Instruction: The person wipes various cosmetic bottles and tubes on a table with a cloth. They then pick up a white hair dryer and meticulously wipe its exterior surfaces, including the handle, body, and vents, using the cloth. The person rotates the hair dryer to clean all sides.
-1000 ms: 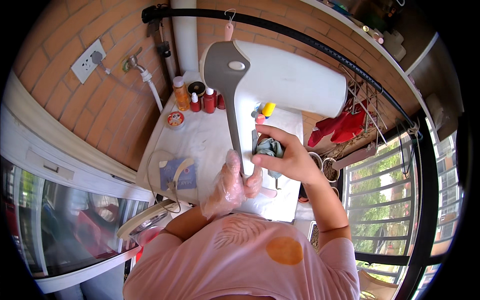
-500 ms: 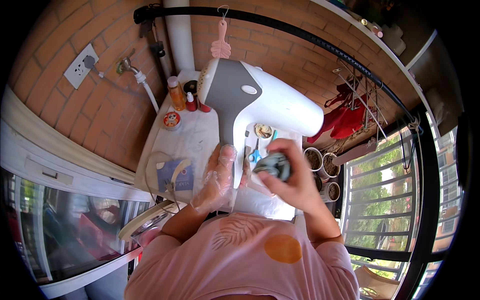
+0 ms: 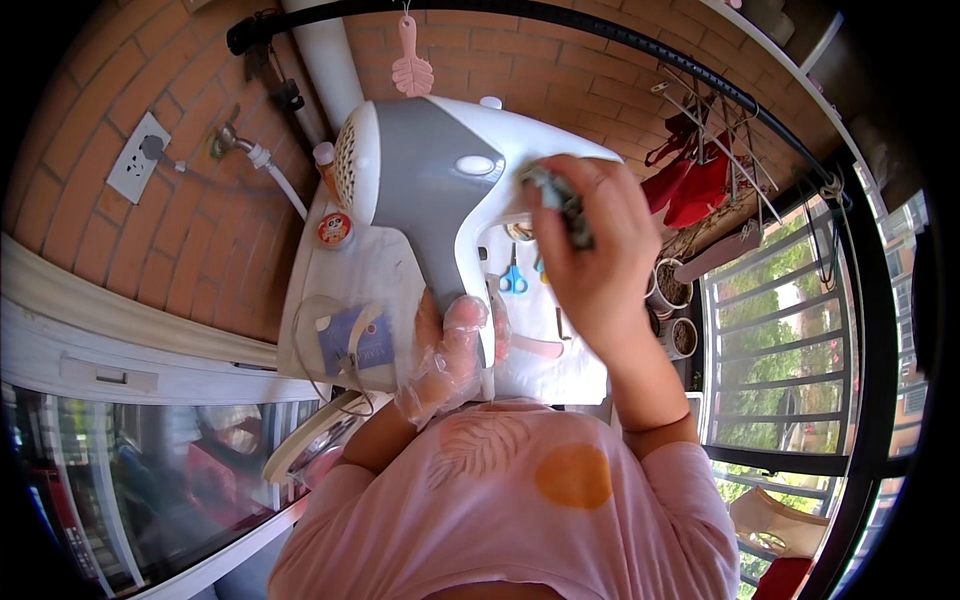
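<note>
A grey and white hair dryer [image 3: 425, 160] is held upright over the table, its vented back end to the left and its barrel to the right. My left hand [image 3: 450, 350], in a clear plastic glove, is closed round the handle. My bare right hand [image 3: 610, 250] grips a crumpled grey-green cloth [image 3: 568, 205], slightly blurred, against or just over the white barrel; whether it touches is hard to tell. Below the dryer, blue-handled scissors [image 3: 513, 281] lie on the white table [image 3: 375, 265].
On the table's left are a round red-lidded tub [image 3: 334, 230] and a blue flat packet [image 3: 362, 338] with a cable over it. A pink leaf-shaped piece [image 3: 411, 70] hangs from a black rail. Plant pots [image 3: 683, 338] stand at the right by the barred window.
My right hand has carried the cloth up from beside the handle to the barrel. The dryer has shifted left and turned, showing more of its vented back. The view has shifted too.
</note>
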{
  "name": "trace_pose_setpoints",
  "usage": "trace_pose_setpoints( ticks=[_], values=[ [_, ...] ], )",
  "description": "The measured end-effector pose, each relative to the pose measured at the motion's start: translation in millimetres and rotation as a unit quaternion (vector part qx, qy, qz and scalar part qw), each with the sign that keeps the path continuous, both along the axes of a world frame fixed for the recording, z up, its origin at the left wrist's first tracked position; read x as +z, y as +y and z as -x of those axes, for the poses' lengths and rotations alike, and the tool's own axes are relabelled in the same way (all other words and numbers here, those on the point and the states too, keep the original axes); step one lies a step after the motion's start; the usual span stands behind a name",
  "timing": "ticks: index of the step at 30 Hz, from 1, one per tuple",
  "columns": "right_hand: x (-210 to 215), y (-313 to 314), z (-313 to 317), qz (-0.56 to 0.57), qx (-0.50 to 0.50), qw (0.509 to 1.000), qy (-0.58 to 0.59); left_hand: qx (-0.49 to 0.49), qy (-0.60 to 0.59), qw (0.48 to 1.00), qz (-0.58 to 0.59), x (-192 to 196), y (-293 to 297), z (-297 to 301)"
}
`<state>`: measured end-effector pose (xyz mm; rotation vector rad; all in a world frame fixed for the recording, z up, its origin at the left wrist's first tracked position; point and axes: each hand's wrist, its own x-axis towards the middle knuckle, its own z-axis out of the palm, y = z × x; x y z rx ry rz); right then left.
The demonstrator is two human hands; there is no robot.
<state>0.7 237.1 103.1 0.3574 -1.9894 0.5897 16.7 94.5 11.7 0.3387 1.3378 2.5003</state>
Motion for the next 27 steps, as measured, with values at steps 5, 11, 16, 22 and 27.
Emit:
trace_pose_setpoints(
  ticks=[5,11,16,22,27],
  values=[
    [-7,23,3,0.094,-0.054,0.993,-0.038,0.025,0.033,0.999,0.004,1,-2,-1],
    [4,19,4,-0.021,-0.034,0.999,-0.004,-0.005,-0.002,1.000,-0.008,0,-2,-2],
    [-5,-8,-1,0.002,0.043,0.999,0.020,-0.090,0.041,0.994,-0.038,-3,-3,7],
    [-11,49,10,0.218,-0.011,0.971,-0.096,-0.022,-0.041,0.997,-0.068,-4,-8,1],
    [27,46,-12,0.044,0.117,0.992,0.014,-0.029,-0.043,0.999,0.007,12,-5,-4]
  ],
)
